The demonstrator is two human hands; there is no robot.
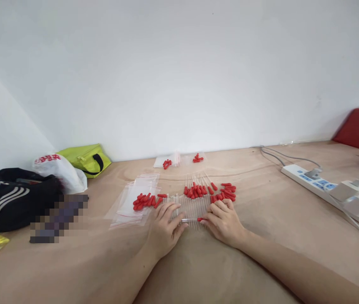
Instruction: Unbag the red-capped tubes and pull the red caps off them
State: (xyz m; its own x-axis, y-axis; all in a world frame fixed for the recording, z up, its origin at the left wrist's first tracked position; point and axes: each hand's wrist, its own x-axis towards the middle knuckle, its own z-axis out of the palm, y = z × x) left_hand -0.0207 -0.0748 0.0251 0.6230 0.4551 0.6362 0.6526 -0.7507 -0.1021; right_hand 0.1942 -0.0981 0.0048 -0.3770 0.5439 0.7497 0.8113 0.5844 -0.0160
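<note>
Between my two hands lies a clear glass dropper tube (189,219), held level across a row of similar bare tubes (195,207). My left hand (166,226) has its thumb and fingers around the tube's left end. In the fingers of my right hand (222,221) is a red rubber bulb (200,219) at the tube's right end; how far it sits on the tube is hidden. Just beyond are droppers with red bulbs (195,190). Loose red bulbs (228,192) lie by my right hand, and more bulbs (144,201) lie on the left.
Clear zip bags (135,207) lie left of my hands, with two more bags of red bulbs (167,164) near the wall. A black bag (17,198), white plastic bag (62,173) and green bag (87,158) stand left. A power strip (306,179) with cables lies right.
</note>
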